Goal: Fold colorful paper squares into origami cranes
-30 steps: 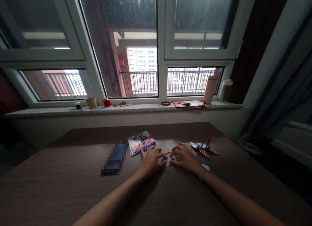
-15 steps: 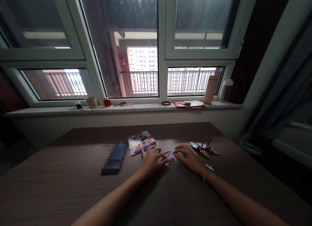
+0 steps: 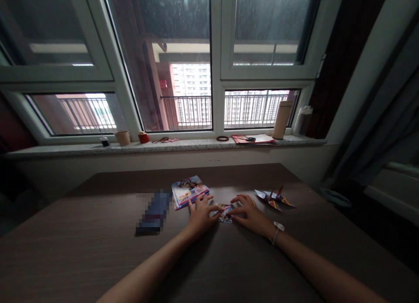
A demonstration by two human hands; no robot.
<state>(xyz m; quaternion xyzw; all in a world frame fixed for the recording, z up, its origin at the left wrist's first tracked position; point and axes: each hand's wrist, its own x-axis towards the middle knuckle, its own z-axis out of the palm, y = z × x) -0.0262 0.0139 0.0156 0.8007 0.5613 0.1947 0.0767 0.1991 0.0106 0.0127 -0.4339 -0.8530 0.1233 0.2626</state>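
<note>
A small folded piece of colourful paper [image 3: 225,212] lies on the brown table [image 3: 98,250] between my two hands. My left hand [image 3: 200,215] rests on the table at its left edge, fingers bent, fingertips pressing the paper. My right hand [image 3: 251,214] is at the right edge, its fingers pinching the paper's side. A white band sits on my right wrist. A finished paper crane [image 3: 274,199] in the same colourful paper stands just to the right of my right hand.
A stack of colourful paper sheets [image 3: 189,191] lies beyond my left hand, and a dark blurred flat object [image 3: 153,212] sits left of it. The window sill holds a tall cylinder flask [image 3: 282,114], a white container [image 3: 302,120], small cups [image 3: 123,137] and a red booklet [image 3: 253,139].
My right hand drew away from the paper half a second ago and has come back onto it. The paper looks folded narrower now. My left hand has barely moved.
</note>
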